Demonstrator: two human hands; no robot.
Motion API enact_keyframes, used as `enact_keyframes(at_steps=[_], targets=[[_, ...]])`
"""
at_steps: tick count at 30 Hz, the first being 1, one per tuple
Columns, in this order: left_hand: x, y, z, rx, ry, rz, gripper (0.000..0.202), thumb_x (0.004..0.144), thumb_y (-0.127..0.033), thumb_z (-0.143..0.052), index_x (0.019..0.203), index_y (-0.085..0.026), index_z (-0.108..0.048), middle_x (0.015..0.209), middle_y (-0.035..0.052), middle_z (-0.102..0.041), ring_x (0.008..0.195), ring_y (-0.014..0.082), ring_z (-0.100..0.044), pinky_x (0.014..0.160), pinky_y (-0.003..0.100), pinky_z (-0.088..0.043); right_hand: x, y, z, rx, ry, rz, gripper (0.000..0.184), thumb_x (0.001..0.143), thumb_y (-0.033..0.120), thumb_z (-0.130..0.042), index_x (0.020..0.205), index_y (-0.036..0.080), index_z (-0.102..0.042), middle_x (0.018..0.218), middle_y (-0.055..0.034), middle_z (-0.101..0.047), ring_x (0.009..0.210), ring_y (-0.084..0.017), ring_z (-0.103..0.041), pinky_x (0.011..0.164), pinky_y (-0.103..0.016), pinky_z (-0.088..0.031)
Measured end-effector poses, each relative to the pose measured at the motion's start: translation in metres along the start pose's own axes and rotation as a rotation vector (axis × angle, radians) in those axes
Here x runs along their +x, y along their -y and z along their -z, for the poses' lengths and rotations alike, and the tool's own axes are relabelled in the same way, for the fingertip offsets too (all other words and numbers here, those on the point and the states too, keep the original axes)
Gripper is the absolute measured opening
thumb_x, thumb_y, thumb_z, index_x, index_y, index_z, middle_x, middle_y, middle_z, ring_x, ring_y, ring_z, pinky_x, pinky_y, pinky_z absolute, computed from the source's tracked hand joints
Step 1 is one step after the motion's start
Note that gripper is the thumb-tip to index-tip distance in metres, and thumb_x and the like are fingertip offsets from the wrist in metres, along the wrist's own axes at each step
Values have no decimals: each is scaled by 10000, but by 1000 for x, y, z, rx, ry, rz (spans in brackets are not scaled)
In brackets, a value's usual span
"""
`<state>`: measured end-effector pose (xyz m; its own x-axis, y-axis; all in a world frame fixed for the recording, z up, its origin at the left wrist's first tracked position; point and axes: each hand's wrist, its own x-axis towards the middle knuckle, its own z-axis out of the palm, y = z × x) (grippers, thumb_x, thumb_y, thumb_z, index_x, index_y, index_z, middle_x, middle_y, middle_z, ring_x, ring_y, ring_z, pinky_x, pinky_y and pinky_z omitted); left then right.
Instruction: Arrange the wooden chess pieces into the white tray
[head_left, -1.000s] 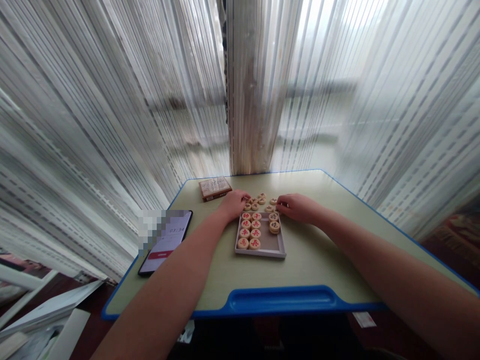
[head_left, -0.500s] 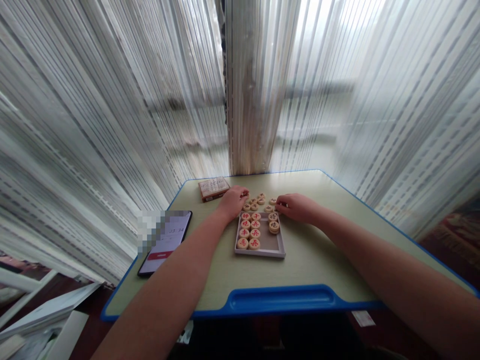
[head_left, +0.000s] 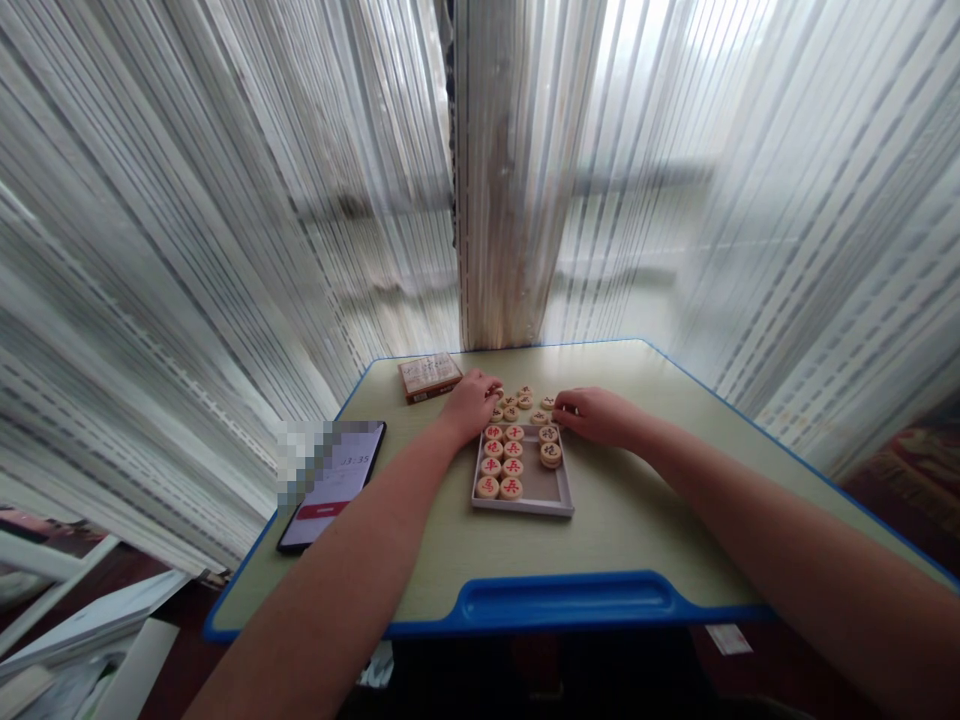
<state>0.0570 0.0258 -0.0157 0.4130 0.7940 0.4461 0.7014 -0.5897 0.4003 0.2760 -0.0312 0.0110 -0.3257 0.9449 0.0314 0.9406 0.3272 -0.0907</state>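
A shallow grey tray (head_left: pixel 556 497) lies on the small table and holds several round wooden chess pieces (head_left: pixel 502 460) with red characters. More loose pieces (head_left: pixel 523 403) lie just beyond the tray. My left hand (head_left: pixel 471 403) rests at the tray's far left corner, fingers curled over the loose pieces there. My right hand (head_left: pixel 596 413) sits at the tray's far right corner, its fingertips pinched on a piece at the tray's edge.
A phone (head_left: pixel 334 482) with a lit screen lies on the left of the table. A brown box (head_left: pixel 429 376) sits at the back left. The table (head_left: pixel 645 510) has a blue rim and a blue groove (head_left: pixel 566 599) along its near edge. Sheer curtains hang close behind.
Both hands stay at the tray's far corners with only slight finger shifts among the loose pieces. The view has shifted a little.
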Motion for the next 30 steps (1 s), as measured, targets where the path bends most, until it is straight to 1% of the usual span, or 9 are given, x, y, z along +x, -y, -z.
enact_keyframes(at_steps=[3,6,8,12,15,19,22,26,30], targets=[[0,-3,1,-48,-19,1,163,808,-141,-525,926,-141,-638,937,65,-549,818,145,-581,858,313,-487,0,0,0,3,4,-2,295,878,366,-429,933,188,-658,925,-78,-697,763,-179,-605,633,-257,-398],[-1,-10,2,-92,-2,12,165,814,-137,-510,938,-137,-619,966,79,-555,840,146,-586,837,298,-493,1,-1,-1,18,2,-6,285,873,363,-435,931,189,-653,918,-77,-696,752,-178,-602,622,-255,-394],[-2,-17,4,-153,45,12,164,822,-149,-506,952,-146,-606,971,78,-585,848,142,-595,817,283,-496,1,-1,-1,30,1,-5,279,872,360,-437,928,189,-651,905,-75,-696,744,-175,-601,620,-252,-393],[-5,-32,5,-355,167,-18,203,849,-220,-495,1021,-155,-584,901,53,-667,798,134,-619,744,260,-499,1,-2,-3,48,-12,12,251,865,336,-450,916,192,-649,889,-65,-695,745,-167,-602,634,-244,-395],[-6,-42,6,-475,166,-46,265,837,-262,-514,1048,-135,-609,880,60,-685,792,140,-619,709,244,-492,1,-2,-3,56,-22,16,244,865,322,-450,922,191,-648,894,-62,-695,744,-164,-598,642,-245,-398],[-7,-55,11,-629,191,-13,289,814,-196,-479,1011,-137,-682,839,39,-693,742,120,-598,689,221,-478,0,-2,-3,60,-18,17,251,862,323,-444,934,187,-643,901,-66,-693,748,-168,-595,643,-249,-394],[-8,-64,16,-707,239,16,310,789,-161,-459,955,-140,-720,788,32,-690,703,116,-577,658,216,-472,1,-3,-4,56,-21,26,254,861,323,-436,940,185,-635,908,-70,-688,769,-172,-596,657,-247,-389],[-10,-70,19,-720,275,13,290,755,-134,-483,884,-157,-742,835,30,-701,783,130,-590,741,225,-476,1,-4,-5,28,-17,27,287,870,350,-410,941,184,-632,879,-76,-684,760,-181,-591,627,-254,-371],[-11,-71,20,-717,302,25,327,710,-83,-474,883,-154,-742,878,35,-699,859,147,-592,813,239,-467,1,-4,-4,32,-8,31,287,867,349,-408,944,184,-631,852,-74,-680,736,-178,-579,615,-255,-361]])
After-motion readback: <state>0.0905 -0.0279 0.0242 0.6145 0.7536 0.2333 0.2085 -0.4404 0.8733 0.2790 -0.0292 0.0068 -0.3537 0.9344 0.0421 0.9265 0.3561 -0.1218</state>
